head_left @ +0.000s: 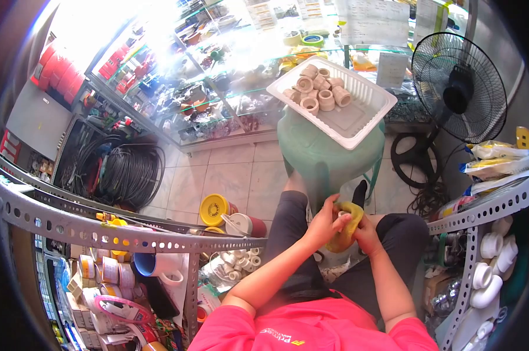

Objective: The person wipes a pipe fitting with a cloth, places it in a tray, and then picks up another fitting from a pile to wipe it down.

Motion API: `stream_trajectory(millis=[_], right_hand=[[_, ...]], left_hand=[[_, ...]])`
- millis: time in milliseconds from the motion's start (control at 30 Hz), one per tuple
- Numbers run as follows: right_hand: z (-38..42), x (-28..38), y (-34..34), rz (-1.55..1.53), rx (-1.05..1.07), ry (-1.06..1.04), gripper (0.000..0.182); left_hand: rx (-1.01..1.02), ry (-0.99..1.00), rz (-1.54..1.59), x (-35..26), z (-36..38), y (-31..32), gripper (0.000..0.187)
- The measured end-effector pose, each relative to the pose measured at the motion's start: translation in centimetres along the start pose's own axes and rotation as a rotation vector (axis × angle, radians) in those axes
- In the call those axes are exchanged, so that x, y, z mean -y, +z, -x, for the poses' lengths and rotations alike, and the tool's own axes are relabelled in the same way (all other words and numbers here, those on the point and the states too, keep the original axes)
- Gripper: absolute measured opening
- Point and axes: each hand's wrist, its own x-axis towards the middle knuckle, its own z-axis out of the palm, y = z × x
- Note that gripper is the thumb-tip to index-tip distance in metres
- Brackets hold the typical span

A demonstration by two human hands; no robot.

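Observation:
My left hand (324,223) is in front of my lap, its fingers closed round a small pale pipe fitting (341,214), mostly hidden by the fingers. A yellow cloth (344,234) hangs between both hands, bunched beside that fitting. From the right, my right hand (367,235) grips the cloth's edge. Beyond my hands, a white plastic tray (367,121) rests on a green plastic stool (311,146). Several beige pipe fittings (326,99) are heaped in the tray's far left part.
A black standing fan (457,90) is at the right. Yellow-lidded tubs (214,209) stand on the tiled floor. Coiled black hose (132,172) lies left. Perforated metal shelf rails (100,228) run close on both sides, and a glass display case (229,76) stands ahead.

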Motion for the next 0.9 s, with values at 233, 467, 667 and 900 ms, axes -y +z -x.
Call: stream_trajectory(millis=[233, 467, 667, 900], right_hand=[[-0.2, 1.9, 0.4, -0.598, -0.109, -0.081, 0.035], [-0.1, 0.0, 0.3, -0.521, -0.111, -0.081, 0.038], [0.1, -1.8, 0.3, -0.427, -0.180, -0.062, 0.039], [0.1, -0.4, -0.9, -0.567, -0.141, -0.036, 0.037]], left_hand=[[-0.084, 0.159, -0.108, 1.9, 1.1, 1.7, 0.037], [-0.121, 0.145, -0.178, 1.5, 0.9, 1.8, 0.033], [-0.108, 0.093, -0.122, 3.5, 0.6, 2.2, 0.034], [0.005, -0.182, 0.194, 0.7, 0.8, 0.7, 0.035]])
